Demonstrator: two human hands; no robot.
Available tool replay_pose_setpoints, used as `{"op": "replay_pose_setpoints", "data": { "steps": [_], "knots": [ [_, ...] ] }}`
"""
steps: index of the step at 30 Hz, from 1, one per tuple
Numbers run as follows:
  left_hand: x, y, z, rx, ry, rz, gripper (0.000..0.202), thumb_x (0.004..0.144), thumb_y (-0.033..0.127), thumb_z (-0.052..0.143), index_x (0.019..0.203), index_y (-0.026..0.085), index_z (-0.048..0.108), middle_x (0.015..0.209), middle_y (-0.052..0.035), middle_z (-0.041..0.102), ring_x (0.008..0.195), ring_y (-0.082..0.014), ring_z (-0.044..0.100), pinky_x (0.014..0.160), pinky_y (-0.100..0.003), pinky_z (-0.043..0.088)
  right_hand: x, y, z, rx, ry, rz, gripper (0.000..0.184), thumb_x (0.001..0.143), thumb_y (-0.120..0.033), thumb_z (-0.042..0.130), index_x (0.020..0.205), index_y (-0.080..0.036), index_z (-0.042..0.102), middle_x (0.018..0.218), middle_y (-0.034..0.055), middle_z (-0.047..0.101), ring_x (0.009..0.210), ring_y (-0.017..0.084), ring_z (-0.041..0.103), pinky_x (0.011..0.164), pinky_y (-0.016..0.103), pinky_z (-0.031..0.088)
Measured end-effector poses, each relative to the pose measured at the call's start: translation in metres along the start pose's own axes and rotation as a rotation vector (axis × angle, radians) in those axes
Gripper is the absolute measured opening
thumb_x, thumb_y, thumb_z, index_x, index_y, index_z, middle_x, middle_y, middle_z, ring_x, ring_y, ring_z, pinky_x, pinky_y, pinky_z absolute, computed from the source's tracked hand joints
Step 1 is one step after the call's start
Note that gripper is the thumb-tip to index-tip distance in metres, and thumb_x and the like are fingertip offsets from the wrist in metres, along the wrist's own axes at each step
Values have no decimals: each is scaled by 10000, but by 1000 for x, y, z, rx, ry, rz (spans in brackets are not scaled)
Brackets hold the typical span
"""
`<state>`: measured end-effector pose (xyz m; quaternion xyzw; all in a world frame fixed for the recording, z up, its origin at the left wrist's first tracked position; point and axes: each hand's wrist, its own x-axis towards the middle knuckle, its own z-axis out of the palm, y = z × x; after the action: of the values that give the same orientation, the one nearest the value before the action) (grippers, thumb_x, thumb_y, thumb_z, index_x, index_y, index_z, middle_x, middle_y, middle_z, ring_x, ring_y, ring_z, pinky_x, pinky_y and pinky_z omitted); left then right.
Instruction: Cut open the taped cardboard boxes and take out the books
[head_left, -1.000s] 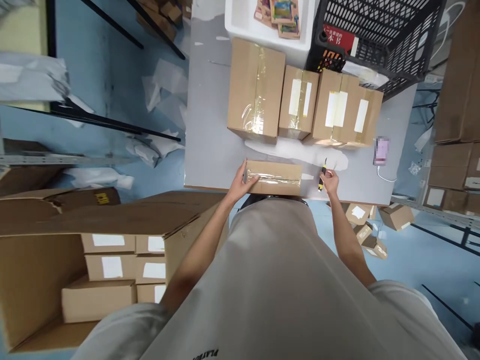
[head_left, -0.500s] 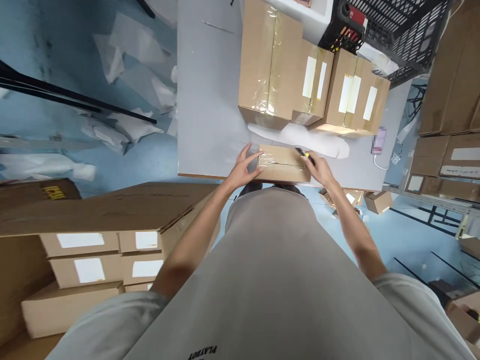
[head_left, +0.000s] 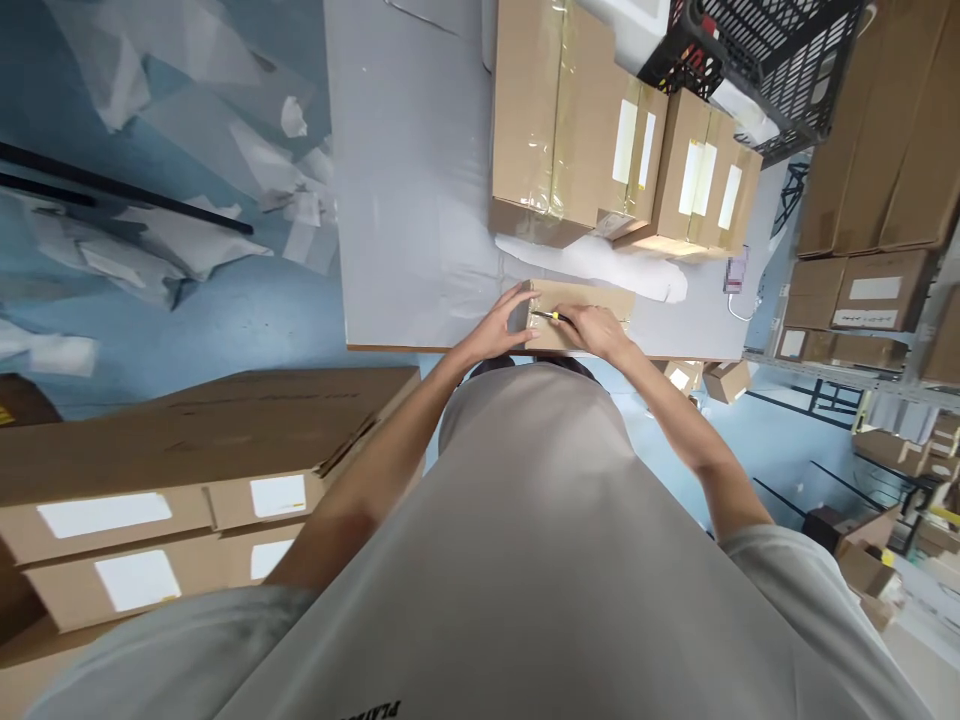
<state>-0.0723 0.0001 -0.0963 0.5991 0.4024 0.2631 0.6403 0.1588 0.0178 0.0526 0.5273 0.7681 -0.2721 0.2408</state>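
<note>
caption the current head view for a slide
Left hand rests at one end of a cardboard box while the right hand holds a utility knife over its top.

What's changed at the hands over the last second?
The right hand, holding the slim black-and-yellow cutter, has moved left from beside the brown rectangular cardboard box to over its left end. The cutter wasn't let go. The left hand stayed at that end.

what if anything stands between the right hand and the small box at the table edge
Nothing visible but the yellow-and-black cutter that the right hand holds over the small box. The left hand is at its left end, not between them.
</note>
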Motion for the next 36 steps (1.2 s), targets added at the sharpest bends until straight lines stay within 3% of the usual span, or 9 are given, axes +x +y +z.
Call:
{"op": "replay_pose_setpoints", "data": {
  "steps": [14,20,29,32,36],
  "knots": [
    [7,-13,3,-3,-13,81,905,915,614,828,1681,205,570,1832,-183,428,1765,-396,319,1463,-539,248,3,5,-8,-72,-37,-27,495,1225,-497,404,1483,-228,731,1316,159,858,1170,347,796,923,368,503],
    [6,-11,2,-2,-3,80,966,912,677,828,1703,195,553,1831,-189,425,1757,-402,332,1462,-535,242,4,4,-11,-103,-37,-20,517,1224,-509,377,1466,-214,726,1294,174,859,1155,366,795,928,389,505],
    [-2,5,-1,-23,-1,-20,1004,908,722,837,1732,239,526,1823,-147,462,1739,-427,350,1425,-559,329,8,-18,-8,-97,-29,36,466,1225,-411,403,1458,-152,713,1313,246,832,1214,375,796,1034,460,553],
    [-4,7,-2,-49,19,-59,986,891,733,846,1706,256,560,1825,-138,462,1728,-434,365,1418,-576,338,5,1,-2,-104,-19,42,426,1199,-342,456,1431,-118,735,1254,274,835,1212,381,799,1056,490,551],
    [-5,7,0,-93,62,-143,954,845,679,900,1666,291,608,1810,-127,478,1686,-455,427,1375,-610,405,-23,56,4,-131,-46,132,411,1166,-232,434,1343,-105,782,1175,301,838,1161,411,808,993,516,553]
  ]
}}
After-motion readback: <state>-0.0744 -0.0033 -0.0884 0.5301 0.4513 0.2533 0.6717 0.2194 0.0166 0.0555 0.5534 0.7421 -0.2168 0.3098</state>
